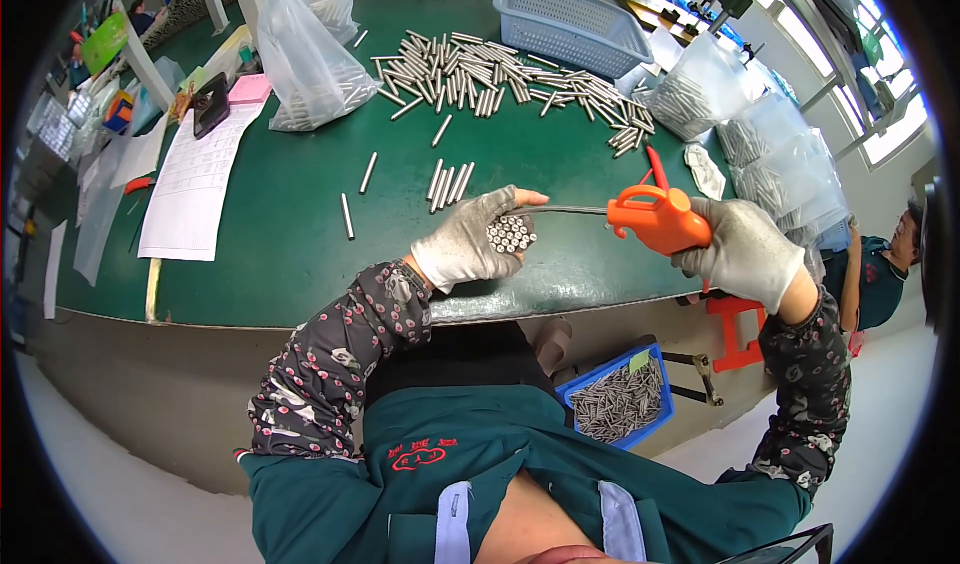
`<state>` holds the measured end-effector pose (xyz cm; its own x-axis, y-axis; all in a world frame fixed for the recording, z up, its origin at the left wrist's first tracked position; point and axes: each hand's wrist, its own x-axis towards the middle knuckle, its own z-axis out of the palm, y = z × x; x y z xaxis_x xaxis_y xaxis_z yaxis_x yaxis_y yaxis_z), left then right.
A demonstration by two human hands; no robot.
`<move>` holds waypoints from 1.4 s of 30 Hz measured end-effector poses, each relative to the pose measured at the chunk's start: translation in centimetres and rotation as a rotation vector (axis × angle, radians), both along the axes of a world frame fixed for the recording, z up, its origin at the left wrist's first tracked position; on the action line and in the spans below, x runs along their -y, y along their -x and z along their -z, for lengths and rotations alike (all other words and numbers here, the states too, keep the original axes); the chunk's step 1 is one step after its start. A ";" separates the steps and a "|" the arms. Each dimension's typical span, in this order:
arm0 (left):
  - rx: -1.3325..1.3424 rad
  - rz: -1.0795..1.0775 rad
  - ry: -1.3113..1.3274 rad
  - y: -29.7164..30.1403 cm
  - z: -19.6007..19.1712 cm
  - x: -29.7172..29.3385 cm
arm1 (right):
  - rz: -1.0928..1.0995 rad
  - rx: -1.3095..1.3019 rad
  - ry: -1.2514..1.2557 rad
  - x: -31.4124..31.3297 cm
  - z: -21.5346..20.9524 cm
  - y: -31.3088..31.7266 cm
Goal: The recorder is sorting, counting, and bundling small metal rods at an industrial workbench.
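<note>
At nine o'clock from the bundle of pins, taking twelve as straight away from the wearer, a printed sheet lies on the green table, with a dark phone on the papers towards ten. Between ten and eleven stands a clear plastic bag with pins in its bottom; nearer, at ten, a short row of loose pins lies side by side, and the pin heap spreads from eleven round to half past one. The left hand, in a pale glove, is curled closed around the bundle of pins, their round ends facing up towards the head. A thin spout reaches in from three o'clock, its tip just beside the left thumb at the bundle's twelve o'clock edge; whether they touch, I cannot tell. The orange can behind it sits at three, with the right hand wrapped on its far side, fingers partly hidden but evidently gripping. More bagged pins stand between two and three. The step in hand appears to be bringing the spout to the bundled ends; the next move would call for a firm left wrap, so no pin slides loose, and a steady right wrist guiding the tip
</note>
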<state>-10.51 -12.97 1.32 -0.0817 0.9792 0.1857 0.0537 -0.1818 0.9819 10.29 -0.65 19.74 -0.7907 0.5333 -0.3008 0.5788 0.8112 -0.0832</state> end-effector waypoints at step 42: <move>0.027 -0.050 0.083 -0.2 -0.4 0.2 | 0.232 -0.619 -0.037 -5.4 13.5 -1.4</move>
